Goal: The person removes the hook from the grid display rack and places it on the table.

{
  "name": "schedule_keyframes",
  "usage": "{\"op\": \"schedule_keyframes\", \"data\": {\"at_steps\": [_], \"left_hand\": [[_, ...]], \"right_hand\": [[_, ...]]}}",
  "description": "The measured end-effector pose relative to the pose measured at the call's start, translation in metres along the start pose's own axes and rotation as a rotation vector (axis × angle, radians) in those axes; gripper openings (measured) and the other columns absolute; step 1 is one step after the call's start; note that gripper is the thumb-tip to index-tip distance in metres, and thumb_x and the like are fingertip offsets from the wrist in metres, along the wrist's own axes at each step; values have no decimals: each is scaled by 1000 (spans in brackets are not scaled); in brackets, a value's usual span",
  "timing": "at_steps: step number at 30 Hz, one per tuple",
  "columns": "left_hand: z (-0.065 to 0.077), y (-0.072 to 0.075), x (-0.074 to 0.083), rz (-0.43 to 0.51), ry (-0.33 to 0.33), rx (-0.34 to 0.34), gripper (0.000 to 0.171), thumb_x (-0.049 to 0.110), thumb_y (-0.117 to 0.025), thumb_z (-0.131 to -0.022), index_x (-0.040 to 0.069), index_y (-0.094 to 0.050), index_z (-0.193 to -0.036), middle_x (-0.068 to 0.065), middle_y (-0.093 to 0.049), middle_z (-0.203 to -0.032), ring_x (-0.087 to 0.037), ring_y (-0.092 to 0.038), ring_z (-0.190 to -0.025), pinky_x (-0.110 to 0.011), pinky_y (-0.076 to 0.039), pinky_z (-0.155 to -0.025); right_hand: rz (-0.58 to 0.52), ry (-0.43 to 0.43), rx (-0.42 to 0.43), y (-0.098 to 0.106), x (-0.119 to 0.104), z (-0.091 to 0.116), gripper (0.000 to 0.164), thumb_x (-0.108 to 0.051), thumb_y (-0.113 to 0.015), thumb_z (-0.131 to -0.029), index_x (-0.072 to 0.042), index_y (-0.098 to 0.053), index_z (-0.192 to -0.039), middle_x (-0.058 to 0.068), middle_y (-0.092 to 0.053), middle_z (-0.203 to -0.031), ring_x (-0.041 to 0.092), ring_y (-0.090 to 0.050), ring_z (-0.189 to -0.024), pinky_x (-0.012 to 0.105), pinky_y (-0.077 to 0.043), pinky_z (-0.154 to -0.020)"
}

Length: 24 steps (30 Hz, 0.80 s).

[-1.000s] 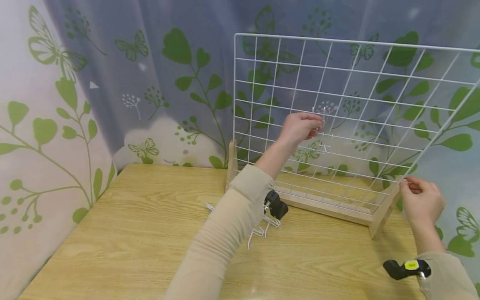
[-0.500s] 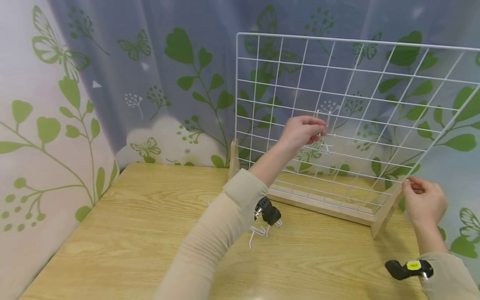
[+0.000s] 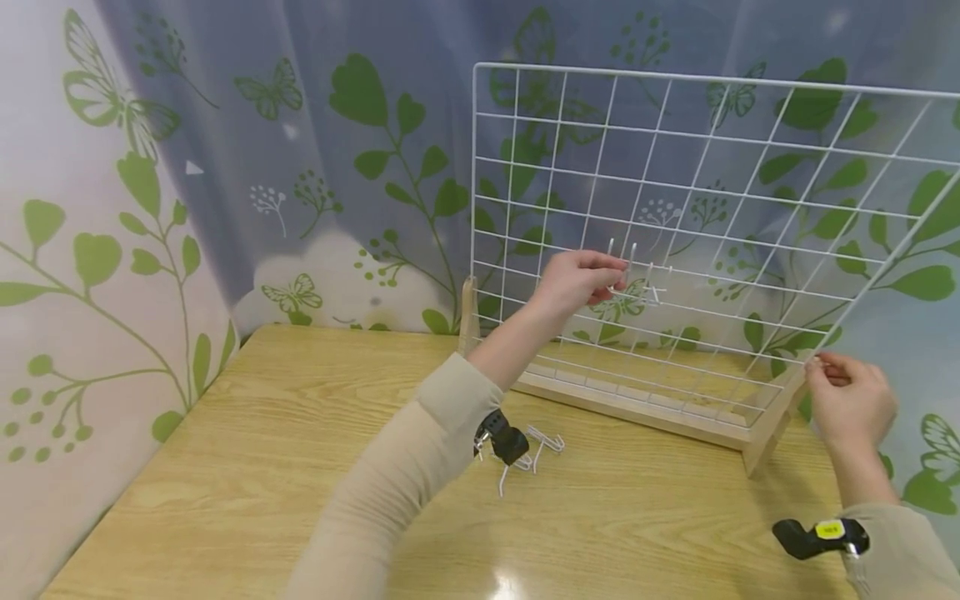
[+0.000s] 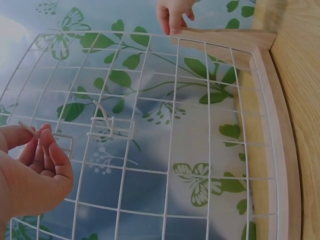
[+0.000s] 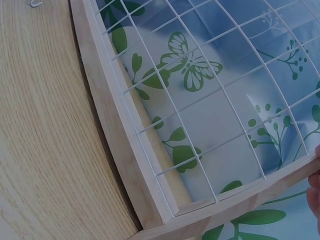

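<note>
My left hand (image 3: 573, 283) pinches a white wire hook (image 4: 66, 142) between thumb and fingers, in front of the white wire grid panel (image 3: 615, 72). To its right, another white hook (image 4: 112, 127) hangs on the grid wires. In the head view the held hook's two prongs stick up past the fingertips; whether it touches the grid I cannot tell. My right hand (image 3: 855, 404) grips the grid rack's right edge, by the top of its wooden end piece (image 3: 772, 425). Only a few fingers (image 5: 313, 195) of it show in the right wrist view.
Several loose white hooks (image 3: 547, 438) lie on the wood-grain table (image 3: 262, 475), partly behind my left wrist camera (image 3: 508, 446). The rack's wooden base rail (image 3: 630, 406) stands toward the table's back. A curtain (image 3: 300, 167) with green leaves and butterflies hangs behind.
My left hand has moved left and slightly down with its hook, uncovering more of the hook hanging on the grid. The right hand keeps its place at the rack's edge.
</note>
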<state>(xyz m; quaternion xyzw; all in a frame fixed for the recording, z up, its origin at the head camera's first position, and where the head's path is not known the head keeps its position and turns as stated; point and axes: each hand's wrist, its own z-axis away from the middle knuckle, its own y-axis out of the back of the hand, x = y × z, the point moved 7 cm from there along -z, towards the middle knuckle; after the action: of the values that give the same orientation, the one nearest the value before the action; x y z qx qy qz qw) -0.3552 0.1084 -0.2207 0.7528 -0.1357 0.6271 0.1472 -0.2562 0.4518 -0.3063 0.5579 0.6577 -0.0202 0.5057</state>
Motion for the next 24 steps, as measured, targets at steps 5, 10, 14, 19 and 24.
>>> {"op": "schedule_keyframes", "data": {"at_steps": [5,10,14,19,24], "left_hand": [[8,5,-6,-7,-11,-19,19,5,-60,-90,-4,-66,-106,-14,-68,-90,-12,-56,-65,-21,-45,-62],[15,14,-16,-46,10,-16,20,7,-61,-90,-2,-66,-107,-11,-69,-88,-18,-58,-71,-25,-49,-67],[20,19,-25,-68,22,-30,20,7,-60,-90,-1,-66,-107,-11,-69,-90,-16,-58,-71,-22,-50,-67],[28,23,-35,-72,29,-54,21,6,-60,-89,-3,-65,-107,-18,-68,-97,-12,-55,-68,-19,-47,-63],[35,28,-42,-73,28,-52,20,5,-61,-89,-4,-65,-106,-19,-67,-97,-11,-54,-68,-21,-47,-65]], "right_hand": [[8,-3,-7,0,-1,0,35,-21,-55,-90,1,-63,-116,-31,-35,-72,-18,-31,-65,16,-24,-75],[13,-14,-16,0,0,0,35,-21,-55,-90,0,-63,-117,-30,-35,-73,-18,-31,-66,17,-24,-76],[17,-21,-28,-2,2,-1,35,-22,-55,-91,0,-62,-118,-30,-35,-74,-18,-30,-66,19,-25,-78],[16,-35,-42,-3,4,-1,37,-22,-55,-91,0,-61,-119,-30,-35,-74,-17,-30,-67,21,-26,-80],[16,-25,-29,-1,2,-2,36,-22,-55,-90,0,-62,-118,-31,-35,-72,-17,-30,-67,18,-25,-77]]}}
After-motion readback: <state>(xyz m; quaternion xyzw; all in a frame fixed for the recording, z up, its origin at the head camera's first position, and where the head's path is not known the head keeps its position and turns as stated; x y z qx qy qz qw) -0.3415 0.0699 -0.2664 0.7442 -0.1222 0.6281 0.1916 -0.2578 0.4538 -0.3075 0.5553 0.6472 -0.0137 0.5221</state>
